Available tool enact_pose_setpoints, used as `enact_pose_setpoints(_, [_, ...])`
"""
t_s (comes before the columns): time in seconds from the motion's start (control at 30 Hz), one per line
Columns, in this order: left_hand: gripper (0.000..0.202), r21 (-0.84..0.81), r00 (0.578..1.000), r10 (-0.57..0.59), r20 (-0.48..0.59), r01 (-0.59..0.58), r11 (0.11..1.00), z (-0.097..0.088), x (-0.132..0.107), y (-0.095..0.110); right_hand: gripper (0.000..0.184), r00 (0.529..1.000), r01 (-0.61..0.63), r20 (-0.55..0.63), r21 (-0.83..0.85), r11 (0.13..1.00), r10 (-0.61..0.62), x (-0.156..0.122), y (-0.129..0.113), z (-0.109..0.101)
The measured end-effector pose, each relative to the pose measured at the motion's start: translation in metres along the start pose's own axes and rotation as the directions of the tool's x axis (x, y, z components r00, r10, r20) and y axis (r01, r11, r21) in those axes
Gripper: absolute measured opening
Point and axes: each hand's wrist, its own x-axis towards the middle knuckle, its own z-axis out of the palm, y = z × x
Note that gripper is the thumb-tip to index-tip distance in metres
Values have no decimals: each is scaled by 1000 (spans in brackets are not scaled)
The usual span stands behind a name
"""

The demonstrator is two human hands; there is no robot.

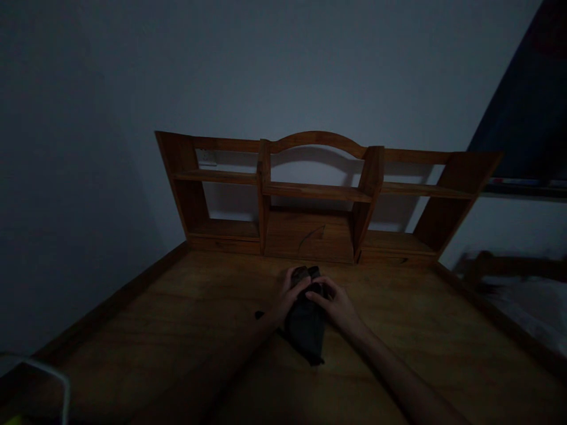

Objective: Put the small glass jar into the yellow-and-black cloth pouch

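The desk (186, 330) is broad, warm brown wood with a smooth, faintly grained top and a raised darker rim along both sides. At its far edge stands a wooden shelf unit (310, 190): slanted end boards, thin flat shelves, two uprights and a low arch across the top of the middle bay. Below that bay sits a closed wooden panel (310, 236) with a curved mark on it. Behind everything is a plain, matt pale wall (133, 71).

The room is very dim, so colours and fine texture are hard to read. The dark cloth (305, 330) shows only as a soft, limp, charcoal shape, bunched at the top and narrowing to a ragged tip toward the bottom of the frame; I cannot tell what kind of item it is. A small dark bit (259, 314) pokes out beside the left forearm. A thin white cable (57, 378) loops in the lower left corner, cut off by the edge. At the right edge, blurred wooden furniture (509, 265) and a dark slanted shape (527, 100) in the upper right are unclear.

The cloth lies on the desk at centre frame, just in front of the shelf unit, between both hands. The left hand (290, 295) curls over its upper left end; the right hand (339, 307) grips its upper right side, fingers folded onto the fabric. The rest trails below the hands.
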Motion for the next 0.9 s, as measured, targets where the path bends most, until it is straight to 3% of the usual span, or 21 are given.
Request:
enact_pose_setpoints(0.17, [48, 54, 997, 73, -17, -72, 996, -1, 1, -1, 36, 999, 48, -12, -111, 993, -50, -1, 3, 3])
enact_pose_setpoints(0.33, [49, 17, 1000, 9, 25, -10, 1000, -2, -3, 4, 43, 991, 127, -4, -246, 961, -132, -4, 11, 6])
enact_pose_setpoints(0.43, [49, 63, 999, 51, -5, -51, 997, -2, -5, 7, 44, 991, 125, -5, -264, 956, -131, -4, 11, 5])
enact_pose_setpoints(0.57, [51, 85, 993, 116, -7, -115, 990, 0, -6, 9, 28, 999, 27, 36, -209, 977, -20, -2, 3, 0])
enact_pose_setpoints(0.9, [61, 43, 973, 225, 60, -228, 973, 4, -5, 8, 26, 997, -71, 3, 21, 997, 71, 2, 10, -3])
